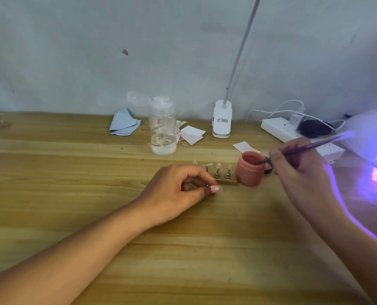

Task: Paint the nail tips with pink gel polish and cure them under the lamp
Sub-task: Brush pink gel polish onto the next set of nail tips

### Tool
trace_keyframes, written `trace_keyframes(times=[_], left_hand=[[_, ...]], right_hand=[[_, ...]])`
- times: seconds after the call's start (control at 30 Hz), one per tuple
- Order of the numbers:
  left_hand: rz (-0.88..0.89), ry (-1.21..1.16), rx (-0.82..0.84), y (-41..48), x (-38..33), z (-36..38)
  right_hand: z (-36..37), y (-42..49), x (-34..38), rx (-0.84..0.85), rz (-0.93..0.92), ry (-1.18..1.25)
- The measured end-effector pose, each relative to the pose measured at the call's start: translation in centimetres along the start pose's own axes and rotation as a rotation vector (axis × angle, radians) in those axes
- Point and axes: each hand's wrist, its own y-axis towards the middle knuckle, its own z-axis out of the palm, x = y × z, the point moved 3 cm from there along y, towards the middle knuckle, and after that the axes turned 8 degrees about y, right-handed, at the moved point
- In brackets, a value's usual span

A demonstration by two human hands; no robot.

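Observation:
An open pink gel polish jar (249,170) stands mid-table. My right hand (297,166) grips a thin purple brush (315,145) whose tip dips into the jar. Left of the jar a small wooden stand (229,182) holds several clear nail tips (218,166) on metal pegs. My left hand (178,190) pinches a metal peg with a nail tip (215,188) on it, just in front of the stand. The white curing lamp (372,137) at the right edge glows purple.
A clear pump bottle (163,126) and blue cloth (123,123) sit near the wall. A white clip lamp base (222,119), paper wipes (192,134) and a power strip (280,128) with cables lie behind the jar. The wooden table (73,172) stretches left and front.

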Motion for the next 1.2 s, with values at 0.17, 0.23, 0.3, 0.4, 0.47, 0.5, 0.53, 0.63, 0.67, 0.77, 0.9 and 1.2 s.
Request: trace_keyframes(times=[0.17,0.23,0.3,0.4,0.47,0.5,0.53,0.63,0.67,0.77,0.9,1.2], left_hand=[[-0.002,0.006,-0.001,0.1,0.1,0.1],[-0.001,0.004,0.005,0.1,0.1,0.1],[0.007,-0.003,0.007,0.1,0.1,0.1],[0.015,-0.010,0.010,0.1,0.0,0.0],[0.018,-0.013,0.018,0.1,0.1,0.0],[0.020,-0.011,0.021,0.1,0.1,0.0],[0.021,-0.007,0.021,0.1,0.1,-0.1],[0.029,-0.015,0.018,0.1,0.1,-0.1],[0.031,-0.018,0.017,0.1,0.1,-0.1],[0.034,-0.013,0.017,0.1,0.2,0.0],[0.037,0.001,0.013,0.2,0.2,0.0],[0.038,0.020,0.005,0.2,0.3,0.0]], right_hand=[[0.9,0.4,-0.8,0.070,0.043,-0.055],[1.1,0.2,-0.8,0.065,0.052,-0.048],[0.9,-0.2,-0.3,0.004,0.020,-0.009],[0.1,-1.4,1.2,-0.103,-0.002,0.186],[-0.2,-2.3,2.1,-0.096,0.055,0.438],[-0.1,-2.7,2.3,-0.067,0.117,0.572],[0.2,-3.2,2.5,-0.032,0.195,0.679],[1.5,-4.3,2.4,0.091,0.360,0.742],[1.8,-4.5,2.3,0.117,0.371,0.719],[2.4,-4.6,2.3,0.152,0.351,0.674],[2.6,-4.7,2.2,0.201,0.308,0.637],[2.6,-4.7,2.0,0.214,0.282,0.580]])
